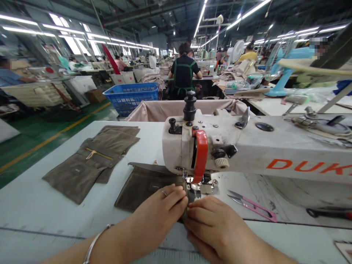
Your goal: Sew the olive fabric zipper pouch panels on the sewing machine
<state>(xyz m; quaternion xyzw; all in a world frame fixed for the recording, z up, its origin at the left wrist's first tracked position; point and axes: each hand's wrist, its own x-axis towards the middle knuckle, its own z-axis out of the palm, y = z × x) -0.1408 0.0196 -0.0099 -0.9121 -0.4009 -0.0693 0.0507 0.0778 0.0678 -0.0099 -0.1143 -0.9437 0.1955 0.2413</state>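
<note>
A dark olive-grey fabric bag panel (145,181) with a small label lies on the table, its right edge under the sewing machine's presser foot (195,184). My left hand (162,212) bears down on that edge with its fingers together, just left of the foot. Close beside it, my right hand (211,223) pinches the same edge, with its fingers curled and the tips partly hidden. The white sewing machine (233,146) has an orange guard (200,156) at its needle end. The needle itself is hard to make out.
Finished-looking panels (88,161), one with a zipper, are stacked on the left of the table (55,216). Pink thread snips (254,207) lie right of my hands. Behind the machine are a cloth-lined bin (162,108), a blue basket (132,96) and a seated co-worker (183,69).
</note>
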